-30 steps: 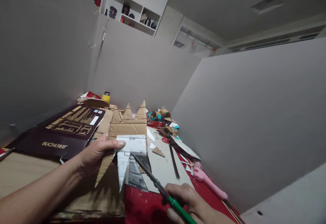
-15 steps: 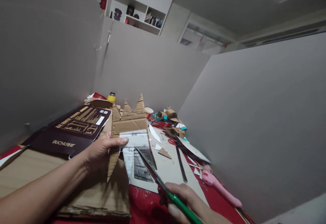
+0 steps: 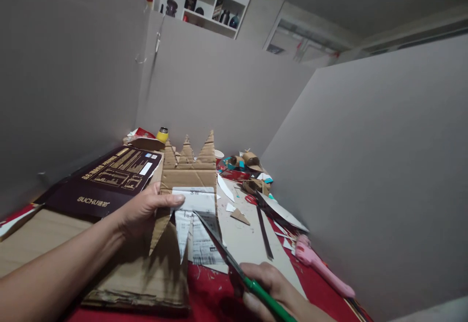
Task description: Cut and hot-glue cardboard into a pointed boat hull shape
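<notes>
My left hand (image 3: 144, 211) grips a brown cardboard piece (image 3: 189, 178) with pointed zigzag cuts at both ends and a white shipping label (image 3: 195, 200) on it, holding it raised above the table. My right hand (image 3: 268, 288) is closed on green-handled scissors (image 3: 234, 266). Their open blades reach up into the lower edge of the cardboard, by the label.
A dark printed box sheet (image 3: 109, 180) and flat cardboard (image 3: 139, 278) lie at the left. Cardboard scraps, a white sheet (image 3: 248, 244), a dark strip (image 3: 263, 227) and a pink tool (image 3: 323, 273) litter the red table. Grey walls close in behind and right.
The view has shifted slightly; the cardboard has tilted a little more upright in my left hand. The scissor blades stay at the same cut by the label.
</notes>
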Available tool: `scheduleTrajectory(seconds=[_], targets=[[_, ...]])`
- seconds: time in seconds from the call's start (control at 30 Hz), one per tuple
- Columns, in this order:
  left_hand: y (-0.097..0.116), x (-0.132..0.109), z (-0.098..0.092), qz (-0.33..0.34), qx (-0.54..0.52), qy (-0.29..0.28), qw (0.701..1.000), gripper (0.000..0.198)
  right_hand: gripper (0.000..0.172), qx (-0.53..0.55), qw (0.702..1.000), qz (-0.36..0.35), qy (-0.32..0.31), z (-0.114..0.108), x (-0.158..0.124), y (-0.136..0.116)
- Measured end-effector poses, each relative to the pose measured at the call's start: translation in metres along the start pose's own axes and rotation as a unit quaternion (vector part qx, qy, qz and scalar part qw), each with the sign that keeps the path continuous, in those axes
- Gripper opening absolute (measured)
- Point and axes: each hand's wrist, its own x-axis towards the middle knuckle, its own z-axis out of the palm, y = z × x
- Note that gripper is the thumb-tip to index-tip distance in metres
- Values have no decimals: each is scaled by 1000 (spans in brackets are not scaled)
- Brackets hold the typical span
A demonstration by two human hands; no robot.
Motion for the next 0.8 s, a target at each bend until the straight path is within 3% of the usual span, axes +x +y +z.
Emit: scheduleTrajectory(seconds=[0.23,0.33,0.57,0.8], targets=[[4,2,-3,37,41,-3,998,43,59,-1,999,36,33,-4,-10,10],[7,2,-3,58,80,-3,995,41,55,-1,999,19,27,-4,-9,13],[10,0,-5,79,164,-6,983,34,49,104,992,-49,-51,-5,4,-6],[12,-3,-1,93,196,0,976,31,47,88,995,-35,-44,-7,-7,-3]])
